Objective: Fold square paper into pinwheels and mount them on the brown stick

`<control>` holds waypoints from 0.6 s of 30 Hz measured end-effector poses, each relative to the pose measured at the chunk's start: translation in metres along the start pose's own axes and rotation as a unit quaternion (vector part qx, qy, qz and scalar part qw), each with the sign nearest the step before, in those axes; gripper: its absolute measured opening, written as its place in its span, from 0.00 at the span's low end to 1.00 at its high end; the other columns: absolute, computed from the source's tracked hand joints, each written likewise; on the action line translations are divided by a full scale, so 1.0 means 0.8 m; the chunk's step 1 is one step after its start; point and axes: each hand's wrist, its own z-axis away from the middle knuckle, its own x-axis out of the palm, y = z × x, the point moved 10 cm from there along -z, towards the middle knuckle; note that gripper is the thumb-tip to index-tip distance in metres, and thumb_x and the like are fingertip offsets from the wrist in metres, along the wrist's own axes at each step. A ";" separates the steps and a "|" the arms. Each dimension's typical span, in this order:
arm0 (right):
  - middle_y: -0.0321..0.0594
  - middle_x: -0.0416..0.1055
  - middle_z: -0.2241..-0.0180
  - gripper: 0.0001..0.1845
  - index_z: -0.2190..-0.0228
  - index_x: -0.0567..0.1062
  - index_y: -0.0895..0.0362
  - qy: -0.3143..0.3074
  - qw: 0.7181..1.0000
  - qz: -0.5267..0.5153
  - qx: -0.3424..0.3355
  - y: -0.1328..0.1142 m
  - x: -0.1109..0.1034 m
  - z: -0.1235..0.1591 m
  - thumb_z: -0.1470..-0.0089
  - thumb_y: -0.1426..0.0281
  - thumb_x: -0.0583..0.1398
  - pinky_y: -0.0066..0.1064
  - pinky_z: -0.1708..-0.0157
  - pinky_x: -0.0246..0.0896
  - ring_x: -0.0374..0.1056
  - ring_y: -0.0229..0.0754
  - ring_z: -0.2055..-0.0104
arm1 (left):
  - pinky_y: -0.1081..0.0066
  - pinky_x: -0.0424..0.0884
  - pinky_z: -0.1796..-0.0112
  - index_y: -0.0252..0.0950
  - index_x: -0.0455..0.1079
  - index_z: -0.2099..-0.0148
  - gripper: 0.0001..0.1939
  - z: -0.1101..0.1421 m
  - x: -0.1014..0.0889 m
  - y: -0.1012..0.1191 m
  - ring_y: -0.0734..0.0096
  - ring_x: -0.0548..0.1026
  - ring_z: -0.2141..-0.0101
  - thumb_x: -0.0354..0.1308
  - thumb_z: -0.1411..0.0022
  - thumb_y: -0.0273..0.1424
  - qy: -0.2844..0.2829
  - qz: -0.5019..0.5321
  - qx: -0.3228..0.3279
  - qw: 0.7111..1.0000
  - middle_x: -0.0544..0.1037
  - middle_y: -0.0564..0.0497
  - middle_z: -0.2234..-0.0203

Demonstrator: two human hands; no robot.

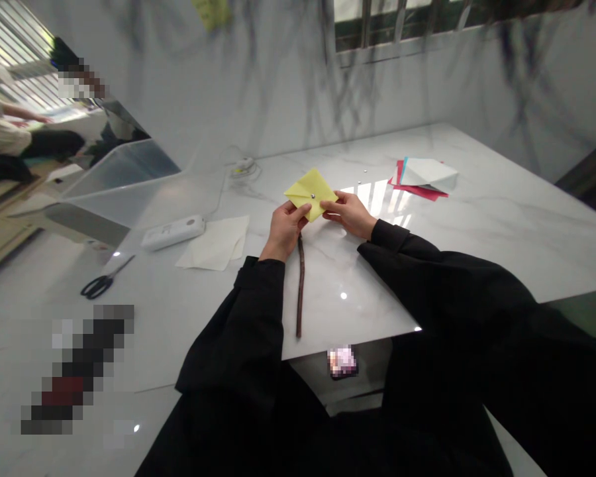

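Observation:
A folded piece of yellow paper, roughly diamond-shaped, is held above the white table between both hands. At its middle sits a small shiny silver pin head or bead. My left hand grips the lower left edge with the thumb on top. On the right side my right hand pinches the paper between thumb and fingers. A thin brown stick lies on the table below my left hand, pointing toward the front edge; its far end is hidden by that hand.
Coloured paper sheets lie at the back right. To the left are a white power strip, pale paper and black-handled scissors. A translucent box stands behind them. Another person sits at far left.

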 end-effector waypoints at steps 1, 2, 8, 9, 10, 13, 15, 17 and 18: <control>0.40 0.78 0.62 0.20 0.64 0.77 0.56 0.001 1.000 0.004 0.000 -0.001 0.000 0.000 0.56 0.64 0.76 0.31 0.57 0.74 0.74 0.37 0.62 | 0.55 0.74 0.42 0.32 0.79 0.57 0.19 -0.001 -0.001 -0.001 0.53 0.80 0.47 0.76 0.52 0.30 0.001 -0.003 -0.001 1.000 0.84 0.41 0.54; 0.39 0.78 0.62 0.20 0.64 0.77 0.56 0.002 1.000 0.009 -0.001 -0.001 0.000 0.001 0.56 0.64 0.76 0.31 0.57 0.74 0.74 0.37 0.63 | 0.55 0.75 0.43 0.32 0.79 0.57 0.19 -0.001 -0.002 -0.001 0.53 0.80 0.47 0.76 0.52 0.31 0.002 -0.006 -0.002 1.000 0.84 0.41 0.54; 0.40 0.78 0.62 0.21 0.61 0.76 0.55 -0.002 0.998 0.068 -0.016 0.002 0.002 -0.001 0.52 0.60 0.74 0.34 0.59 0.75 0.74 0.40 0.62 | 0.55 0.77 0.46 0.33 0.78 0.58 0.19 -0.002 -0.003 -0.002 0.53 0.81 0.49 0.76 0.54 0.31 0.009 -0.016 -0.003 1.000 0.84 0.42 0.56; 0.40 0.78 0.61 0.21 0.58 0.75 0.54 0.005 0.995 0.094 -0.028 0.000 -0.001 -0.002 0.51 0.59 0.73 0.36 0.58 0.75 0.74 0.41 0.61 | 0.55 0.77 0.46 0.33 0.78 0.58 0.19 -0.002 -0.004 -0.003 0.53 0.81 0.50 0.76 0.54 0.30 0.012 -0.018 -0.003 1.000 0.85 0.42 0.56; 0.40 0.78 0.59 0.23 0.55 0.74 0.53 0.017 0.990 0.133 -0.050 -0.004 -0.004 -0.003 0.50 0.59 0.72 0.38 0.58 0.76 0.74 0.42 0.60 | 0.55 0.77 0.47 0.33 0.78 0.58 0.19 -0.003 -0.005 -0.003 0.53 0.81 0.50 0.76 0.54 0.30 0.017 -0.021 -0.003 1.000 0.85 0.42 0.57; 0.44 0.76 0.53 0.29 0.46 0.71 0.51 0.073 0.932 0.302 -0.184 -0.042 -0.008 0.006 0.48 0.61 0.71 0.46 0.53 0.74 0.72 0.49 0.54 | 0.56 0.77 0.48 0.32 0.77 0.58 0.19 -0.003 -0.011 -0.004 0.54 0.82 0.52 0.74 0.53 0.30 0.038 -0.045 0.001 0.998 0.85 0.42 0.58; 0.47 0.74 0.50 0.30 0.44 0.72 0.52 0.093 0.863 0.404 -0.288 -0.072 0.004 0.021 0.46 0.64 0.70 0.50 0.47 0.70 0.69 0.53 0.49 | 0.57 0.78 0.50 0.32 0.78 0.57 0.20 -0.003 -0.011 -0.004 0.56 0.83 0.54 0.74 0.53 0.30 0.045 -0.068 0.006 0.997 0.85 0.42 0.59; 0.47 0.74 0.51 0.24 0.46 0.75 0.53 0.084 0.809 0.463 -0.351 -0.089 0.019 0.034 0.44 0.67 0.68 0.52 0.44 0.66 0.67 0.55 0.47 | 0.57 0.78 0.51 0.32 0.78 0.55 0.20 -0.002 -0.009 -0.005 0.56 0.83 0.56 0.73 0.53 0.31 0.043 -0.089 0.014 0.995 0.85 0.42 0.60; 0.47 0.75 0.52 0.20 0.48 0.77 0.53 0.072 0.795 0.480 -0.365 -0.092 0.026 0.037 0.43 0.69 0.67 0.51 0.43 0.65 0.67 0.55 0.48 | 0.57 0.78 0.52 0.32 0.78 0.55 0.21 -0.003 -0.008 -0.006 0.56 0.83 0.57 0.73 0.53 0.31 0.040 -0.097 0.017 0.994 0.85 0.42 0.60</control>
